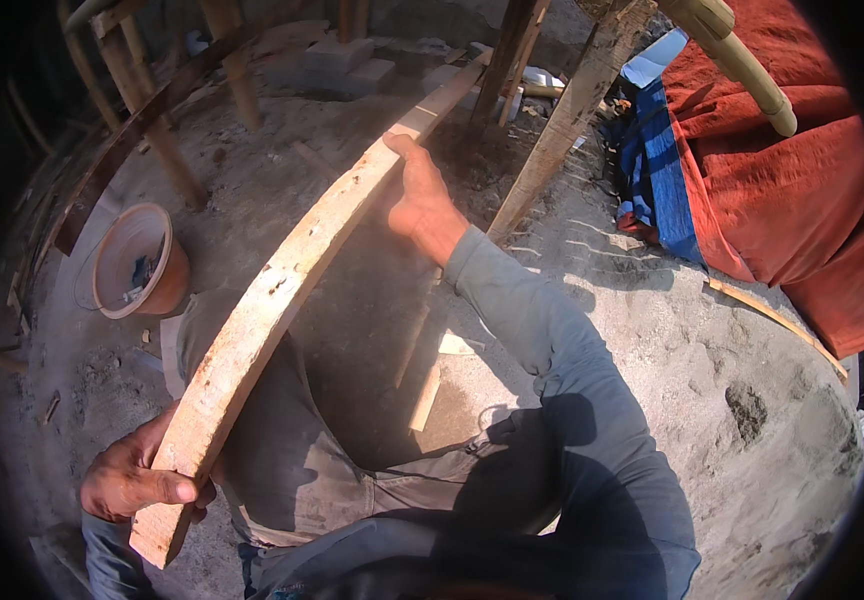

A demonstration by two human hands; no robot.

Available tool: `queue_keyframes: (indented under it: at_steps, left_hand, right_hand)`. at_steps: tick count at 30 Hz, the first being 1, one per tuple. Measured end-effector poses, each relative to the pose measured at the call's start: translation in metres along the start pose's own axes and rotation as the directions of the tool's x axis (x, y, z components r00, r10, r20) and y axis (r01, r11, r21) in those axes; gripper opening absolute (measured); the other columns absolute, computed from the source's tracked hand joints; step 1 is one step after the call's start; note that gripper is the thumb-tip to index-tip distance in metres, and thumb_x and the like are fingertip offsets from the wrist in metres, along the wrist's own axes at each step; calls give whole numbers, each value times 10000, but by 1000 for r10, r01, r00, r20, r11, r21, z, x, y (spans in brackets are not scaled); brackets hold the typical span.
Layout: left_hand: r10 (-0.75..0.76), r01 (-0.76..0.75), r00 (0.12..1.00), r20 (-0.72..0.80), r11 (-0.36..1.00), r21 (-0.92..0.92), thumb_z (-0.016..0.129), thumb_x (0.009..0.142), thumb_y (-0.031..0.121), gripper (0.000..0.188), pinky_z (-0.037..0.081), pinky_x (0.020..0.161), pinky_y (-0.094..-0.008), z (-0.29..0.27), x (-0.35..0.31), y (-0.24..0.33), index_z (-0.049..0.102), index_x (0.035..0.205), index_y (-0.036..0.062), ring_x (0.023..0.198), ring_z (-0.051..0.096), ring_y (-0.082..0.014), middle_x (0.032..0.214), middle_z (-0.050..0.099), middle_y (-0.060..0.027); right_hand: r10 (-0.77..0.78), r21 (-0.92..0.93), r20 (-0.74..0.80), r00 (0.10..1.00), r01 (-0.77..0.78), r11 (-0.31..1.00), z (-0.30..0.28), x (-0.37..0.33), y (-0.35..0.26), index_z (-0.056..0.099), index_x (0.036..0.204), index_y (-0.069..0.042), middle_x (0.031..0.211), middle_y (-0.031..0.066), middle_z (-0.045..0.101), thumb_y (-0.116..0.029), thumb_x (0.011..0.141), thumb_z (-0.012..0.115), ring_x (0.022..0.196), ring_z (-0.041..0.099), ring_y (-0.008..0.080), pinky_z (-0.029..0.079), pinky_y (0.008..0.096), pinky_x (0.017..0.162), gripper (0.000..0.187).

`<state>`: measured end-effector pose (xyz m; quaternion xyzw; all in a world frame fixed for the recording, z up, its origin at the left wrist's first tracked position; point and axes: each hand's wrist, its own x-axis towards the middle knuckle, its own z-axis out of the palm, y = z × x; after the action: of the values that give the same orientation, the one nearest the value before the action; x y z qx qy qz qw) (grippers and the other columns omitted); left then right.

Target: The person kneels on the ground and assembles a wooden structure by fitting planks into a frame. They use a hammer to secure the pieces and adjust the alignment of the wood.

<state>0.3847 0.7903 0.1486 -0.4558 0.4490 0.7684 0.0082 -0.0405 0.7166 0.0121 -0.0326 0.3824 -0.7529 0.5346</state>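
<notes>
A long, pale wooden plank [277, 285] runs slantwise from the lower left toward the top middle, across my legs. Near its close end, my left hand [142, 468] is wrapped round it, the thumb lying on the upper face. Farther along, my right hand [422, 200] grips the plank's right edge with the thumb on top; its other fingers are hidden beneath the wood. Dark specks and rough patches mark the plank's surface. The far end reaches past upright posts.
An orange bucket [142, 262] with something small inside stands at the left. Wooden posts [577, 115] rise at the back. Red tarpaulin [772, 150] with a blue edge covers the right rear, a bamboo pole [737, 65] above it. Wood offcuts [426, 398] lie between my legs.
</notes>
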Motion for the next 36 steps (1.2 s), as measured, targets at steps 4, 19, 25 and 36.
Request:
queue_keyframes:
  at_steps: [4,19,25,36]
  left_hand:
    - [-1,-14,994,-113,991,-132,889,730,142,1029,597,789,-432,-46,-59,3,344,1596,26,894,704,-276,1078,676,-201]
    - [274,-344,907,-319,920,-189,822,817,189,898,602,767,-395,-32,-19,-30,361,1569,24,908,679,-255,1136,644,-207]
    - [320,-375,907,-275,910,-177,795,851,208,847,604,758,-380,-23,-22,-41,368,1559,23,914,668,-247,1159,631,-210]
    - [372,-344,911,179,923,-171,746,915,243,756,608,741,-353,55,46,-71,380,1539,22,924,650,-232,1201,607,-214]
  right_hand:
    - [218,-54,277,936,-212,976,40,-60,54,460,1374,7,1345,223,551,-274,957,737,1281,580,383,448,562,1139,574]
    - [468,-307,451,760,-361,881,50,-218,120,508,1364,-88,1412,126,485,-500,852,665,1341,456,281,424,476,1106,676]
    - [75,-388,139,987,-16,922,58,-171,88,547,1209,-39,1061,109,578,-495,855,651,994,537,261,425,423,896,586]
    - [-239,44,-64,969,242,969,-5,-36,-40,533,1153,-40,1116,101,600,-424,984,642,1051,589,204,482,431,912,433]
